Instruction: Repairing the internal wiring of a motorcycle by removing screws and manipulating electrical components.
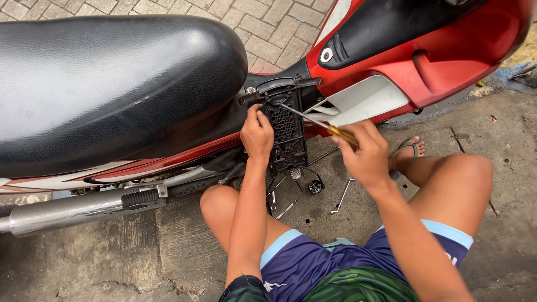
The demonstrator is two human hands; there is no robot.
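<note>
Head camera looks down on a person who squats beside a red motorcycle [447, 50] on a concrete floor [503, 235]. At the far left lies the chrome exhaust pipe [61, 212], and above it the wide black seat [106, 84] fills the upper left part. Next to the right comes the left hand [257, 134]. Its fingers are curled and pressed against the left edge of a black perforated cover [286, 126], which sits on the side of the motorcycle, just under the front end of the seat. This hand is not spread; it grips or pushes the edge of the cover. Further to the right, the right hand [364, 154] is closed around the yellow handle of a screwdriver [319, 122]. The metal shaft goes up and left, and its tip touches the upper part of the cover. On the floor between the knees lie several small metal tools [341, 197] and a small round dark part [315, 187].
</note>
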